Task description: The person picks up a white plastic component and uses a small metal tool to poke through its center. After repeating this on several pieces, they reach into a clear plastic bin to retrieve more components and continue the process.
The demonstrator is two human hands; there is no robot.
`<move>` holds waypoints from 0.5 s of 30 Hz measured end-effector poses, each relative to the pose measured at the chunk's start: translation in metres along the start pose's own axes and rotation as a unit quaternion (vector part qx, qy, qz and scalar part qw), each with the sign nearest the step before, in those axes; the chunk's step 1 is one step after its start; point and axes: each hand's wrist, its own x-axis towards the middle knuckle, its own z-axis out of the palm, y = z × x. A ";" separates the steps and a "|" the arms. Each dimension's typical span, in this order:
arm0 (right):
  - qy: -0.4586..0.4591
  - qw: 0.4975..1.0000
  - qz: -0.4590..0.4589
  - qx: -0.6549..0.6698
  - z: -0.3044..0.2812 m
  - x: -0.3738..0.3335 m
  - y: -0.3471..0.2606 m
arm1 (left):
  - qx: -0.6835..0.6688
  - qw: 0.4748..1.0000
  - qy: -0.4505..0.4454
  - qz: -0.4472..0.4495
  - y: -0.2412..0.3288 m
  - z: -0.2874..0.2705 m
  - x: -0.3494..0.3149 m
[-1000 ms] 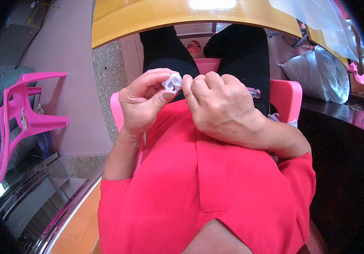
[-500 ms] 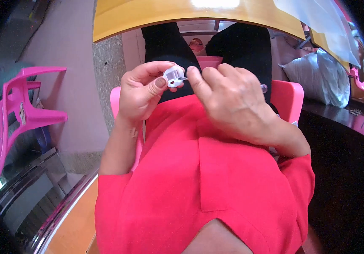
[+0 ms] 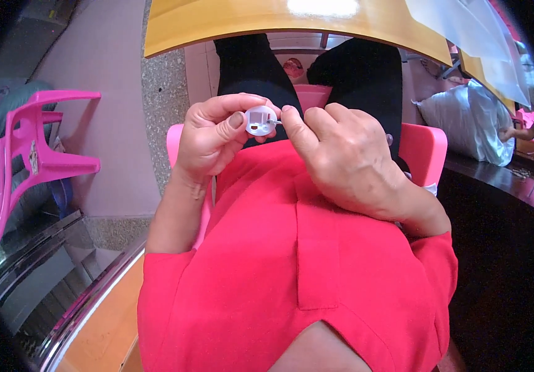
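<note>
A: What is the person in the red shirt (image 3: 248, 266) holding?

B: A round white plastic piece (image 3: 256, 115), pinched at its rim between the thumb and fingers of the left hand (image 3: 214, 139), its hollow side up. It is held in the air above the lap, short of the counter (image 3: 217, 31).

A: And the right hand (image 3: 347, 149)?

B: Curled around a slim tool (image 3: 276, 122), forefinger pointing along it toward the piece. The metal tip shows at the piece's right side, and the end of the handle pokes out past the knuckles. Whether the tip sits in a hole is too small to tell.

A: Where is the person seated?

B: On a pink chair (image 3: 426, 149), in black trousers (image 3: 366, 80), knees under the yellow wooden counter. A see-through sheet (image 3: 475, 37) hangs over the counter's right end.

A: Anyone else nearby?

B: At far right, a co-worker's hand (image 3: 507, 133) touches a big white sack (image 3: 459, 115). To the left, well apart, is a bright pink stool (image 3: 47, 162) by the wall (image 3: 115, 124).
</note>
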 end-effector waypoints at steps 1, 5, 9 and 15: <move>0.000 1.000 0.000 -0.002 0.000 0.000 0.000 | 0.001 1.000 -0.001 0.000 0.000 0.000 0.000; -0.005 1.000 0.011 0.027 -0.003 0.002 0.004 | 0.017 1.000 -0.001 0.016 0.004 0.001 0.003; -0.001 0.999 0.012 0.030 -0.003 0.000 0.014 | 0.030 0.998 0.011 0.048 0.007 0.004 0.011; -0.047 0.996 0.058 0.044 -0.009 -0.010 0.030 | 0.255 0.963 0.083 0.024 0.038 0.021 0.050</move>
